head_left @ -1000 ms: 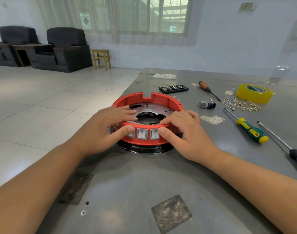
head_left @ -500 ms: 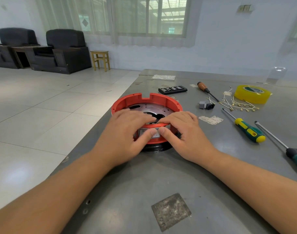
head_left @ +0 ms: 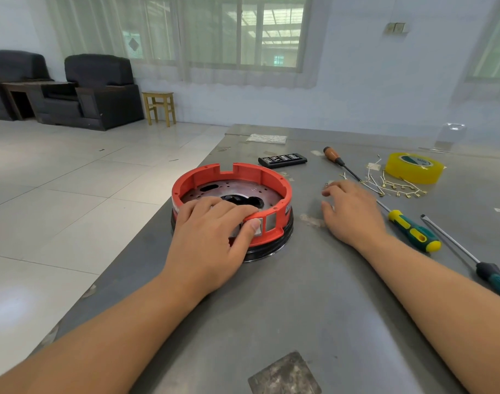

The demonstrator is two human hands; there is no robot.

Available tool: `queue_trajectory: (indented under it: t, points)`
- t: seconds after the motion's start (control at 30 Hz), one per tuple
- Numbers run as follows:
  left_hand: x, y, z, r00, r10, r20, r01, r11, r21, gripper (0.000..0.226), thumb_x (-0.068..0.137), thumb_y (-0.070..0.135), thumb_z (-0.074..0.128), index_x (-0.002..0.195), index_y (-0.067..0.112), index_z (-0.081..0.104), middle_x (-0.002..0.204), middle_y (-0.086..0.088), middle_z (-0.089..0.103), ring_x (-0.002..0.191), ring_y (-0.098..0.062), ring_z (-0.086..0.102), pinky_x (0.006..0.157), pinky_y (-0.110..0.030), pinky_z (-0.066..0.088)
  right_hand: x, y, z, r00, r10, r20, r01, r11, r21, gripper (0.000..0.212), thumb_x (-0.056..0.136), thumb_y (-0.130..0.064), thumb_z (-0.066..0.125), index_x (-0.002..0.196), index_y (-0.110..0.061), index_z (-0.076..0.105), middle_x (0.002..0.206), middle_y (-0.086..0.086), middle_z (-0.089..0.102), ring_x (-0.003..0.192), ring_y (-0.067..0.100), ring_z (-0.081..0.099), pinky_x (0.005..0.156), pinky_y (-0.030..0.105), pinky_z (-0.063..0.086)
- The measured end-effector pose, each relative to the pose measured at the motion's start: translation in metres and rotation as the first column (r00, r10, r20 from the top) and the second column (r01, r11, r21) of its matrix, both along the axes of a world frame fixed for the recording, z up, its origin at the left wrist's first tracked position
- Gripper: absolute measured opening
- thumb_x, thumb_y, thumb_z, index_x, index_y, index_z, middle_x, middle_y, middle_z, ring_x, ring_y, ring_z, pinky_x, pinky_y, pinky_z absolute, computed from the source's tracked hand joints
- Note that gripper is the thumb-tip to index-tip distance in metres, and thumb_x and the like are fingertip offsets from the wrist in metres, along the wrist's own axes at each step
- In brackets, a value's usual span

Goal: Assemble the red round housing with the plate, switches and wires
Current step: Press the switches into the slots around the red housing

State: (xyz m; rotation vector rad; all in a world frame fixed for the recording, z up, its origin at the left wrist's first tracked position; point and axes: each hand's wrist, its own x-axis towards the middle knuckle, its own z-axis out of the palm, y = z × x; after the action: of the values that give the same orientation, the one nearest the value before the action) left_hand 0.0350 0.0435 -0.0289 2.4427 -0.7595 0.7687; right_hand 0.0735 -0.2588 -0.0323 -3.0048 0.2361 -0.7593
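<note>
At frame center the red round housing (head_left: 232, 194) sits on the grey table (head_left: 300, 308), its perforated metal plate (head_left: 234, 191) inside. The left hand (head_left: 212, 237) grips its near rim, thumb on a switch (head_left: 256, 226). Right of it, the right hand (head_left: 354, 211) hovers with fingers loosely spread, near the wires (head_left: 393, 187).

The housing (head_left: 231, 194) sits on the table (head_left: 271, 308) near its left edge, with the plate (head_left: 234, 191) inside it. My left hand (head_left: 212, 237) rests on its near rim. My right hand (head_left: 354, 214) lies on the table to its right. Right of that hand lies a screwdriver (head_left: 413, 231); behind it, the wires (head_left: 391, 186) and the tape roll (head_left: 412, 167). A bit case (head_left: 283, 160) lies behind the housing.
</note>
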Motion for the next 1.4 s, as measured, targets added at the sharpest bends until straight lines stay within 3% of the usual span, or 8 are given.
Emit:
queue_trajectory:
  t: [0.23,0.47,0.57,0.73,0.9,1.0,1.2,1.4]
  points:
    - [0.006,0.001,-0.004,1.0,-0.002,0.025,0.003,1.0,-0.016,0.044,0.102,0.052,0.038,0.125,0.035,0.073,0.114,0.017,0.073,0.12,-0.019,0.059,0.104,-0.037,0.029,0.053,-0.023,0.007,0.979,-0.205,-0.011,0.204,0.977,-0.062,0.039,0.096,-0.03,0.052,0.129,-0.013,0.065,0.134,0.011,0.063,0.129,0.031,0.053,0.111,0.044,0.037]
    - [0.008,0.001,-0.005,0.999,-0.002,0.034,0.002,1.0,-0.002,0.044,0.102,0.052,0.039,0.125,0.035,0.073,0.113,0.017,0.073,0.119,-0.018,0.058,0.103,-0.035,0.028,0.065,-0.026,0.005,0.981,-0.191,-0.019,0.186,0.97,-0.153,0.032,0.096,-0.032,0.05,0.114,-0.016,0.071,0.113,0.011,0.072,0.116,0.034,0.059,0.102,0.043,0.04]
    - [0.007,0.002,-0.005,0.999,-0.001,0.035,0.0,1.0,0.022,0.046,0.102,0.053,0.04,0.127,0.034,0.072,0.115,0.016,0.073,0.12,-0.018,0.058,0.104,-0.036,0.028,0.057,-0.02,0.003,0.996,-0.091,0.009,0.091,0.988,-0.128,0.03,0.094,-0.031,0.054,0.115,-0.015,0.069,0.113,0.011,0.07,0.113,0.034,0.059,0.099,0.043,0.042]
    - [0.006,0.006,-0.004,0.999,-0.013,0.033,0.011,0.999,0.05,0.047,0.102,0.054,0.041,0.131,0.031,0.07,0.117,0.014,0.073,0.121,-0.016,0.058,0.105,-0.037,0.03,0.024,0.007,-0.001,0.986,0.156,0.062,-0.16,0.985,0.062,0.032,0.093,-0.031,0.063,0.12,-0.015,0.068,0.116,0.009,0.067,0.109,0.033,0.061,0.093,0.04,0.046]
    - [0.004,0.011,-0.003,0.999,-0.041,0.007,0.041,0.998,0.054,0.05,0.102,0.056,0.039,0.133,0.032,0.069,0.117,0.014,0.072,0.122,-0.017,0.059,0.106,-0.038,0.033,-0.028,0.035,-0.003,0.915,0.34,0.217,-0.374,0.917,0.14,0.028,0.095,-0.03,0.065,0.12,-0.018,0.067,0.113,0.001,0.058,0.101,0.02,0.061,0.086,0.037,0.052]
    - [0.002,0.015,-0.002,0.998,-0.066,0.01,0.065,0.997,0.031,0.048,0.1,0.054,0.041,0.131,0.031,0.071,0.116,0.014,0.072,0.121,-0.017,0.06,0.105,-0.036,0.032,-0.058,0.048,0.0,0.858,0.427,0.286,-0.478,0.867,0.141,0.029,0.094,-0.024,0.07,0.121,-0.014,0.067,0.113,0.001,0.057,0.097,0.012,0.057,0.086,0.027,0.049]
    - [-0.005,0.025,0.0,0.995,-0.097,0.033,0.096,0.995,0.031,0.043,0.096,0.054,0.048,0.124,0.032,0.073,0.115,0.013,0.073,0.122,-0.016,0.059,0.107,-0.038,0.033,-0.103,0.072,0.0,0.764,0.513,0.391,-0.635,0.705,0.316,0.053,0.083,-0.014,0.083,0.13,-0.017,0.06,0.11,-0.008,0.061,0.093,0.007,0.059,0.088,0.014,0.048]
    - [-0.019,0.013,0.004,0.969,-0.151,0.196,0.144,0.988,0.049,0.041,0.096,0.052,0.057,0.127,0.03,0.071,0.126,0.014,0.069,0.133,-0.018,0.054,0.112,-0.038,0.028,-0.111,0.087,0.001,0.701,0.582,0.412,-0.702,0.663,0.259,0.038,0.08,-0.017,0.087,0.112,-0.016,0.066,0.101,-0.009,0.063,0.084,0.007,0.056,0.077,0.021,0.049]
